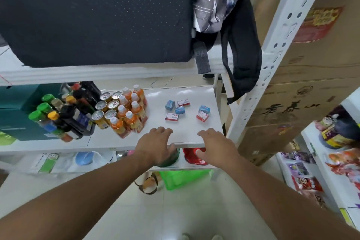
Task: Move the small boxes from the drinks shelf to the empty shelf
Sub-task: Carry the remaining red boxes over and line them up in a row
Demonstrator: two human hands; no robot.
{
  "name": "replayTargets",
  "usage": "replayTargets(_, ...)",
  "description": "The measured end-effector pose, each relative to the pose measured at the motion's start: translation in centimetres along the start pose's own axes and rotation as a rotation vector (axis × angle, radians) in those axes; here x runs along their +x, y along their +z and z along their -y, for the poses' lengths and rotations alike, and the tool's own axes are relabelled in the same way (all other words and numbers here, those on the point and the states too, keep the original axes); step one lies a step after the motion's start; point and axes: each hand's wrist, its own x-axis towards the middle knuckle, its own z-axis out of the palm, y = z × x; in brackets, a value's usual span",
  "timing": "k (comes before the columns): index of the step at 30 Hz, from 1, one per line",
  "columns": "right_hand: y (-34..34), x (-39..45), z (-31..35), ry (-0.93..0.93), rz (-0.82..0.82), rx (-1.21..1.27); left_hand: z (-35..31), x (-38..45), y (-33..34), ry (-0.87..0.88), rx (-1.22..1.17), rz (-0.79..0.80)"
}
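Note:
Several small boxes lie scattered on the right part of the white drinks shelf [194, 134]: blue ones [169, 104] [179, 109] [204, 108] and red-and-white ones [183, 102] [172, 117] [202, 116]. My left hand [155, 146] reaches over the shelf's front edge, its fingers relaxed and holding nothing. My right hand [216, 144] is beside it at the front edge, fingers spread and empty. Both hands are a little short of the boxes and touch none of them.
Orange drink bottles [130, 113], cans [106, 107] and dark sauce bottles [78, 111] fill the shelf's left half. A black bag [97, 15] and a hanging backpack strap [243, 54] sit on the shelf above. A white upright post [272, 50] and cardboard cartons [302, 84] stand at the right.

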Motion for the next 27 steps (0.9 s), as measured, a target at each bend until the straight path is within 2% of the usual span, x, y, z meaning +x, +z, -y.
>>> replayTargets(6,1.6,1.1,-2.0,-0.032,0.042,0.043,-0.9,1.2,1.1,-0.068,0.034,0.040)
replayTargets(14,2.2,2.8,-2.2,-0.052,0.076,0.019,-1.3,3.3,1.4,-0.107,-0.034,-0.051)
replayTargets(22,1.4,6.5,0.4,-0.019,0.045,-0.034,2.6,6.2,2.3,-0.031,-0.066,-0.049)
replayTargets(27,2.5,8.5,2.9,0.051,0.064,-0.020,6.2,8.4,3.3,0.029,-0.168,-0.114)
